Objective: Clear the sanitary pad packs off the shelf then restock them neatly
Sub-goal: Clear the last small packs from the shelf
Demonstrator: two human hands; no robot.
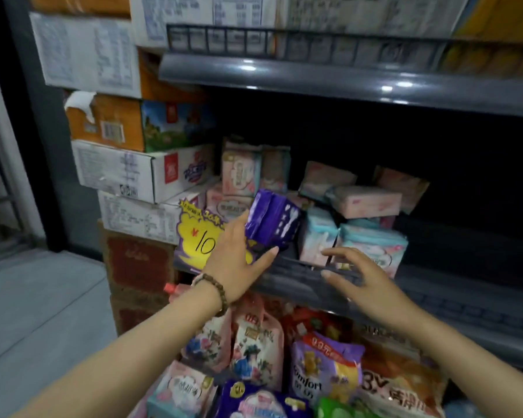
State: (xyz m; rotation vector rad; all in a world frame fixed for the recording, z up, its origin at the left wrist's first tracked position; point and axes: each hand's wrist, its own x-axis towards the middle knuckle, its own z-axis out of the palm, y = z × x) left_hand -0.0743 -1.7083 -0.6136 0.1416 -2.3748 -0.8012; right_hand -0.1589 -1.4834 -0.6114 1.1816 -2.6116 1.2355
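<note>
**A:** Why is the purple pack (274, 220) tilted above the shelf's front rail (296, 268)?

**B:** It's in transit, I'd judge, either coming off or going back; I can't tell which. The left hand (239, 262) grips it from below, thumb up one side and fingers wrapped under the other.

**A:** And the right hand (366, 282)?

**B:** It's spread wide with the fingers lightly bent, holding nothing. It hovers over the rail, just short of the pale blue packs (372, 241) standing behind it, probably ready for the next one.

**A:** Is it tidy further behind the rail?

**B:** No. The pink packs (366, 200) lie flat or lean in a jumble.
</note>
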